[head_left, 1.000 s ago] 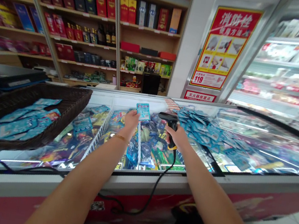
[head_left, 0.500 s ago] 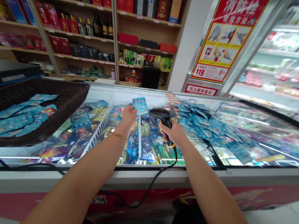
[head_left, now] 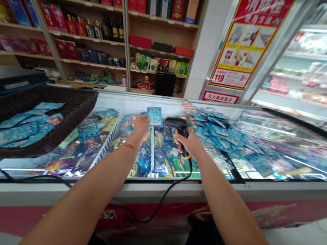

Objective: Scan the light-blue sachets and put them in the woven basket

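Note:
My left hand (head_left: pixel 141 126) pinches a flat light-blue packet (head_left: pixel 155 116) by its lower left edge, holding it up over the glass-topped freezer (head_left: pixel 145 187). Just right of it, my right hand (head_left: pixel 190 142) is wrapped round the grip of a black barcode scanner (head_left: pixel 179 123). The scanner's head faces left, close to the packet but apart from it. From its grip a black cable (head_left: pixel 166 197) hangs over the freezer's front edge. Similar blue packets lie in a heap (head_left: pixel 227 136) on the glass to the right.
At the left, a dark woven basket (head_left: pixel 84 115) holds several blue packets. Inside the freezer, white wire dividers (head_left: pixel 106 142) separate bagged goods. Behind stand wooden shelves (head_left: pixel 165 20) with boxes and bottles, a red wall poster (head_left: pixel 250 40) and a lit display cooler (head_left: pixel 322 83).
The blue packet has turned more upright and shifted slightly right, towards the scanner. My right hand and the scanner have barely moved.

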Demonstrator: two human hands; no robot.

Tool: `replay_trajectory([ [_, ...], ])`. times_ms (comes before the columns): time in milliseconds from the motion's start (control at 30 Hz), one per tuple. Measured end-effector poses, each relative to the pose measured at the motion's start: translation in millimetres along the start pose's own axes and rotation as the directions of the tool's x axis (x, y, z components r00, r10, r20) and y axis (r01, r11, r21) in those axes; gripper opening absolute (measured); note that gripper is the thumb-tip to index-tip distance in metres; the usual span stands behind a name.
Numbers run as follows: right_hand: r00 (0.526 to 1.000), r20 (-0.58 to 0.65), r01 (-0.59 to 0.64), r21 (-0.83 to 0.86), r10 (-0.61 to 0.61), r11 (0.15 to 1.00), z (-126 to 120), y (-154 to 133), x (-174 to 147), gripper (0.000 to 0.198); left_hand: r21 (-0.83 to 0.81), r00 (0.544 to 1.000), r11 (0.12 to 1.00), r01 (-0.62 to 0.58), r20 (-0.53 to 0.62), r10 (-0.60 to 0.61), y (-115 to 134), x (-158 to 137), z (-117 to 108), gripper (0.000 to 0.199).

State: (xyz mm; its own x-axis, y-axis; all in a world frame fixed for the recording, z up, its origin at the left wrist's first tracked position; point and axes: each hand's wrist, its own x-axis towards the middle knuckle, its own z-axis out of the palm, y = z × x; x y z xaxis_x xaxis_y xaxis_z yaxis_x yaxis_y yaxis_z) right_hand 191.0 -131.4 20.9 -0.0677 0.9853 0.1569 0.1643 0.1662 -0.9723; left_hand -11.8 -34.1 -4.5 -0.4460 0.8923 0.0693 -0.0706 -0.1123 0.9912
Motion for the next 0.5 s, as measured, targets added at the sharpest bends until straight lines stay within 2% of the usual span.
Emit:
replay_trajectory([
  [133,0.995,-0.097,0.011,0.118,0.001,0.993,-14,-4,-1,0.023,0.144,0.999,0.989,-0.033,-0.021,0.036,7,-10,12,0.008],
  [200,0.987,-0.161,0.023,0.16,0.003,0.987,-29,-5,-3,0.024,0.118,1.0,0.993,0.029,-0.004,-0.028,15,-18,26,0.004],
  [333,0.957,-0.29,0.015,0.166,0.034,0.986,-75,-8,-15,0.026,0.041,0.968,0.978,0.206,0.138,-0.209,35,-38,72,0.011],
  [433,0.917,-0.395,0.018,0.167,0.05,0.986,-113,-12,-29,0.027,0.019,0.92,0.955,0.295,0.266,-0.289,45,-58,111,0.017],
  [500,0.895,-0.442,0.015,0.163,0.06,0.987,-134,-13,-38,0.028,0.022,0.891,0.94,0.341,0.31,-0.33,47,-72,135,0.02],
])
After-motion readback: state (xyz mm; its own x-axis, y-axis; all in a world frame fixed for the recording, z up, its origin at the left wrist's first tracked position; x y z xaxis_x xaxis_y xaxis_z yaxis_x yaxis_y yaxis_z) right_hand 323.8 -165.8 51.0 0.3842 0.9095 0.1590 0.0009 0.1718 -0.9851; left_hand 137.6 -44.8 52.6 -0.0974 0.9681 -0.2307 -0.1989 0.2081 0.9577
